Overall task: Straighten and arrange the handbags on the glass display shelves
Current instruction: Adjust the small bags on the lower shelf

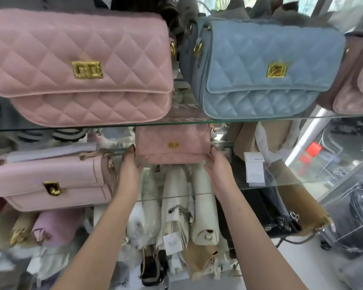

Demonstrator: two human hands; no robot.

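Note:
A small pink quilted handbag [173, 144] with a gold clasp sits upright on the middle glass shelf [281, 181], just under the upper glass shelf [260, 119]. My left hand [129, 166] grips its left lower side and my right hand [217, 168] grips its right lower side. On the upper shelf stand a large pink quilted handbag [80, 68] at the left and a blue quilted handbag [264, 68] at the right. A smooth pale pink handbag [48, 178] stands on the middle shelf, left of my hands.
A dusty pink bag [356, 80] is cut off at the upper right. Beige dust bags and a white tag [255, 167] lie at the right of the middle shelf. Below are white bags with chains [195, 206], a lilac bag [57, 227] and a black bag [281, 222].

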